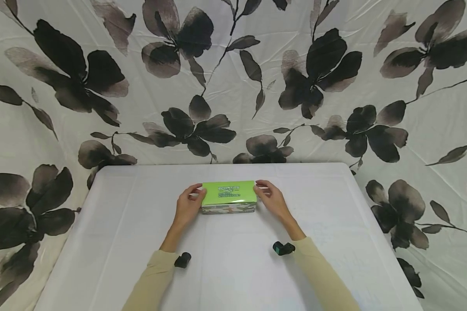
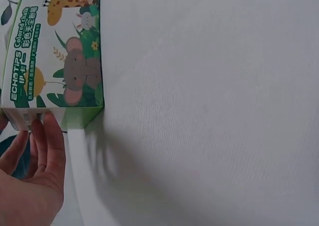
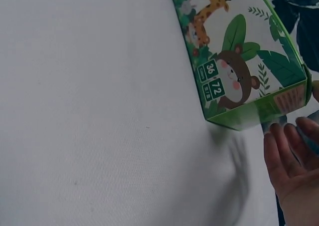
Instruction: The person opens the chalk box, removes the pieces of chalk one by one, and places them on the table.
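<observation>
A box of colored chalk (image 1: 228,194) with a bright green top stands near the table's far side. My left hand (image 1: 187,205) is at its left end; in the left wrist view the fingertips (image 2: 51,120) touch the end face. At the right end is my right hand (image 1: 274,204), its thumb by the top corner. Its bent fingers (image 3: 275,142) stand a little off the end face in the right wrist view. Animal pictures cover the box's front (image 2: 55,51). The far sides of the box are hidden.
The table (image 1: 233,263) has a white cover and rounded far corners. Behind it hangs a white cloth (image 1: 233,86) with dark flowers. A small black camera sits at the left wrist (image 1: 183,260), another at the right wrist (image 1: 283,248).
</observation>
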Demonstrator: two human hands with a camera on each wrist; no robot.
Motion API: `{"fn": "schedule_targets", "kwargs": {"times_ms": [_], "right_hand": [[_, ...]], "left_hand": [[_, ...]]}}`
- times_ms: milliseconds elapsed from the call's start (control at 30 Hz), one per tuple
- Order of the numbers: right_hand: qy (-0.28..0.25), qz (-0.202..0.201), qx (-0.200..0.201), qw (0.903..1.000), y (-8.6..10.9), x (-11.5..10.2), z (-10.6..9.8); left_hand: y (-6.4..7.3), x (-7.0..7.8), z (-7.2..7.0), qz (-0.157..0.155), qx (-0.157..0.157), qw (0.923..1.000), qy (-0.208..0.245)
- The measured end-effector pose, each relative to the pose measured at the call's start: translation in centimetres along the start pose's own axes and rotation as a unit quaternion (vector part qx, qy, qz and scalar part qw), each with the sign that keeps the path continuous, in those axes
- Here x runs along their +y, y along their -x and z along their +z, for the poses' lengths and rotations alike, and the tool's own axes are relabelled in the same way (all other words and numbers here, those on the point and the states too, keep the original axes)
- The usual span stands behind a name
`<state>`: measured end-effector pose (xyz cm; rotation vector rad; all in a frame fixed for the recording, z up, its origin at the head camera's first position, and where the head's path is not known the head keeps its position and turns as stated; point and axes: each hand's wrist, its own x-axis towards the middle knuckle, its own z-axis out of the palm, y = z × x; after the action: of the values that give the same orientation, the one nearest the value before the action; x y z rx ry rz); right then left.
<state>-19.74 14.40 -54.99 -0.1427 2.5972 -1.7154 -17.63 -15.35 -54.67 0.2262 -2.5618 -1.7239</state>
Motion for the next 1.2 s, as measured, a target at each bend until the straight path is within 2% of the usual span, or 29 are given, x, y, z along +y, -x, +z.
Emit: {"fn": "schedule_targets", "kwargs": {"times_ms": [433, 767, 1200], "right_hand": [[-0.032, 0.011, -0.015, 0.9993, 0.9, 0.7, -0.7], [-0.063, 0.010, -0.016, 0.9978, 1.7, 1.7, -0.7], [-0.068, 0.004, -0.021, 0.9975, 2.3, 2.3, -1.3]], "left_hand": [[0.9, 0.2, 1.3, -0.015, -0.019, 0.9978, 0.062], [2.0, 0.0, 1.8, -0.013, -0.017, 0.9963, 0.084], [3.0, 0.0, 2.4, -0.027, -0.010, 0.9953, 0.092]]}}
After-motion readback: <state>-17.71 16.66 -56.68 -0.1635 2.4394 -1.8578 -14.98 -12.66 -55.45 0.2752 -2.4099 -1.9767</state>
